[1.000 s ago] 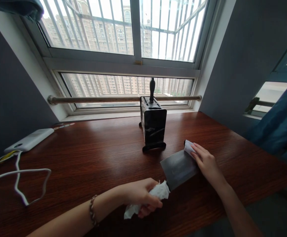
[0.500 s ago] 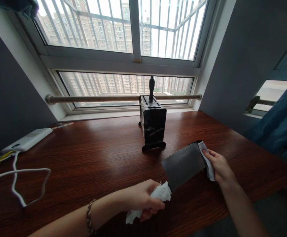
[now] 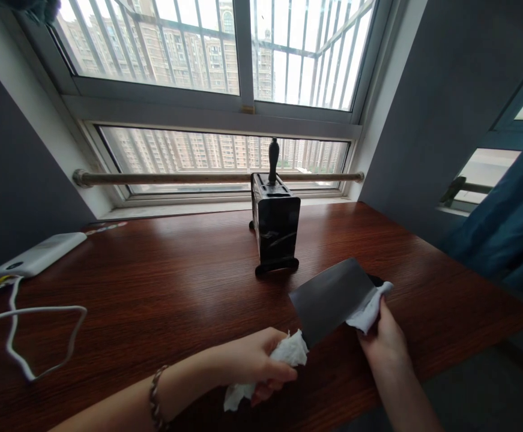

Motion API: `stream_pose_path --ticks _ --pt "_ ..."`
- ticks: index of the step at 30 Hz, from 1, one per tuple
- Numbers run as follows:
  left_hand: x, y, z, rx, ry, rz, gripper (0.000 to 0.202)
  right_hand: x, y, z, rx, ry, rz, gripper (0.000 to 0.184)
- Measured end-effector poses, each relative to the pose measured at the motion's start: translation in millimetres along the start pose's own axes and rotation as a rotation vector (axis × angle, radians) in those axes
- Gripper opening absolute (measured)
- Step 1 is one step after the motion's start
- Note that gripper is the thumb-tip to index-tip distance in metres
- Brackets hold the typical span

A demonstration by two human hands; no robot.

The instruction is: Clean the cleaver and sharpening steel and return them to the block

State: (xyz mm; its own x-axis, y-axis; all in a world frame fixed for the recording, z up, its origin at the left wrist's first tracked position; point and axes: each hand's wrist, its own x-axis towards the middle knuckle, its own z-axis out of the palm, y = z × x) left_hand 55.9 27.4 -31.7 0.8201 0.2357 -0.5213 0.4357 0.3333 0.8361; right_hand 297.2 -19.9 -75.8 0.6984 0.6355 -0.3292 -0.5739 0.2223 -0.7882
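Observation:
A cleaver with a broad grey blade point(image 3: 333, 295) is held slanted above the table. My left hand point(image 3: 261, 363) is closed around its handle end, which is wrapped in crumpled white tissue point(image 3: 292, 349); the handle itself is hidden. My right hand point(image 3: 389, 339) grips a folded white cloth point(image 3: 368, 309) against the lower right corner of the blade. Something black point(image 3: 376, 279) shows behind the blade and cloth at that end; I cannot make out what it is. Beyond the blade stands a black knife block point(image 3: 278, 231) with one dark-handled tool point(image 3: 274, 161) upright in it.
The reddish-brown wooden table point(image 3: 166, 270) reaches to the window. On the left lie a white power bank point(image 3: 40, 255) and a looped white cable point(image 3: 78, 324). A horizontal rail point(image 3: 175, 179) crosses the window behind the block. A blue curtain point(image 3: 504, 222) hangs at the right.
My right hand has shifted with the cloth from the blade's far end down toward its lower edge, turning as it went. The left hand keeps its grip. The view has shifted slightly.

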Motion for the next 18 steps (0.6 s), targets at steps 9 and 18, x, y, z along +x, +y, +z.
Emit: stream_pose_path --ticks 9,18 --pt "3.8 -0.5 -1.0 -0.08 0.038 0.014 0.024 -75.3 28.8 26.7 0.143 -0.304 0.334 0.013" --pt "4.0 -1.2 0.3 -0.112 0.001 0.059 0.023 -54.2 15.0 25.9 0.073 -0.382 0.416 0.017"
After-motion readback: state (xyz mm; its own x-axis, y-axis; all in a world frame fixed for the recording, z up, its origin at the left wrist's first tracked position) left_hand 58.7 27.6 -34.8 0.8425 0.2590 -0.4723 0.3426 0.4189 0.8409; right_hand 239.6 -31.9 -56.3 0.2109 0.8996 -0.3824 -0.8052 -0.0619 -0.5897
